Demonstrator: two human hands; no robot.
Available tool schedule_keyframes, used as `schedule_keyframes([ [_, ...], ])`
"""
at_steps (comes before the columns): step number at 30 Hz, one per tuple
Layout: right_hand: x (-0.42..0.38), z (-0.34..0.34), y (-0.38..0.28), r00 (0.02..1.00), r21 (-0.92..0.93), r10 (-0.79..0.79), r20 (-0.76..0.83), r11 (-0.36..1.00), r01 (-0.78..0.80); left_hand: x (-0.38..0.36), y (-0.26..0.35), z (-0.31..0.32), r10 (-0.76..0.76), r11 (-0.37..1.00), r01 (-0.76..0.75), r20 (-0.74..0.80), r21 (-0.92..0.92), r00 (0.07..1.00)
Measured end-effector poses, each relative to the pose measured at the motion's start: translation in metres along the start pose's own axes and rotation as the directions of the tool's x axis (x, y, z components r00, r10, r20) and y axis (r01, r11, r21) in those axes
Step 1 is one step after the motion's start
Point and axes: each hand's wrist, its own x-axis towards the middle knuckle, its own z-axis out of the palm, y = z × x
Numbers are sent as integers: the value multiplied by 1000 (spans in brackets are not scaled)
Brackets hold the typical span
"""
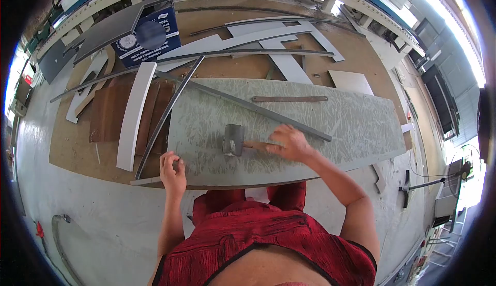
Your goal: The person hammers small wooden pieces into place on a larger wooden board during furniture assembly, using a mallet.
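Observation:
My right hand (290, 142) grips the wooden handle of a mallet (233, 139), whose grey head rests on a long grey-green patterned panel (330, 125). My left hand (172, 168) sits at the panel's near left edge, fingers curled and pinching something small that I cannot make out. A thin dark metal strip (258, 108) lies diagonally across the panel, just beyond the mallet. Another dark strip (164, 121) runs down to the panel's left corner, close to my left hand.
A flat brown bar (289, 99) lies on the panel's far side. A white curved board (134, 115), brown sheets (108, 113), white offcuts (289, 53) and a blue box (150, 35) lie on the brown board beyond. A floor fan (460, 175) stands at right.

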Motion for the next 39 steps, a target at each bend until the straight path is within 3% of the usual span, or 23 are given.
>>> schedule_keyframes([
  [2,25,-12,9,997,2,74,-2,997,-74,7,2,-9,-67,998,68,87,-10,994],
  [5,55,-11,25,984,-79,166,67,984,-160,40,2,-22,-215,971,194,155,140,964],
  [8,85,-1,33,953,-192,231,198,962,-193,82,-13,-21,148,931,-159,57,330,987],
  [10,98,3,36,938,-253,252,237,949,-191,103,-37,-12,210,920,-221,68,325,975],
  [14,112,5,50,919,-290,269,287,939,-185,125,-67,-7,-21,986,-35,326,164,945],
  [15,113,5,54,906,-285,279,319,940,-189,126,-70,-7,30,977,-95,320,190,947],
  [18,111,13,72,942,-315,220,253,940,-134,132,-89,-3,36,994,-67,320,88,947],
  [24,120,3,97,985,-91,144,95,987,-136,143,-116,14,100,986,-99,5,132,995],
  [27,127,9,107,972,-21,201,119,980,-200,153,-117,22,40,988,-34,-36,153,999],
  [30,138,17,132,994,27,104,-35,994,-103,161,-121,30,82,975,-60,-96,213,992],
  [33,168,5,153,992,-43,26,-121,999,-31,169,-127,34,77,976,-53,-108,213,991],
  [36,196,0,167,976,-93,214,-30,972,-216,178,-115,33,9,961,22,-109,277,994],
  [39,209,11,171,928,-267,371,-34,891,-366,181,-121,36,60,944,-18,-119,329,991],
])
